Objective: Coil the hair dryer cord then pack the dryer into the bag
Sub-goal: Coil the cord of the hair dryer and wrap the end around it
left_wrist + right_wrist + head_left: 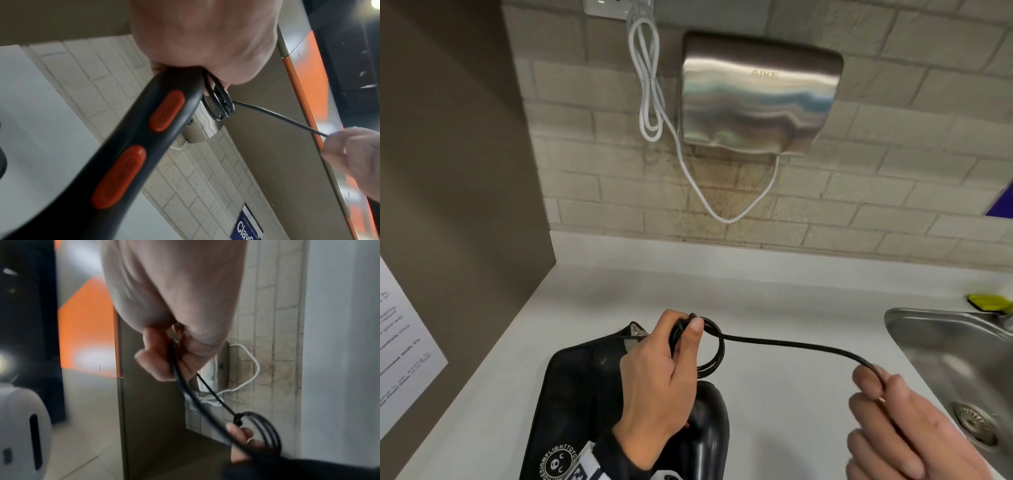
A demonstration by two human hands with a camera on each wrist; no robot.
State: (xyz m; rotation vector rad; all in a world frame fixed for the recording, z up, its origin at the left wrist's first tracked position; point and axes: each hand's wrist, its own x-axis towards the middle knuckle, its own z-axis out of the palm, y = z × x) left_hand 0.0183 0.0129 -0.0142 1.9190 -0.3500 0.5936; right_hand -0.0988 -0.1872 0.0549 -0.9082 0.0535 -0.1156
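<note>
My left hand (664,373) grips the black hair dryer (705,428) by its handle (144,138), which carries two orange-red buttons, and pins a few small loops of the black cord (714,346) against the handle's end with the thumb. From the loops (221,104) the cord (791,343) runs taut to the right into my right hand (887,411), which pinches it between thumb and fingers (156,356). A black bag (578,404) with a round white logo lies on the counter under my left hand and the dryer.
The white counter (774,291) ends at a steel sink (948,353) on the right, with a yellow-green sponge (989,303) behind it. A steel hand dryer (760,92) with a white cable hangs on the tiled wall. A brown panel (448,171) closes the left side.
</note>
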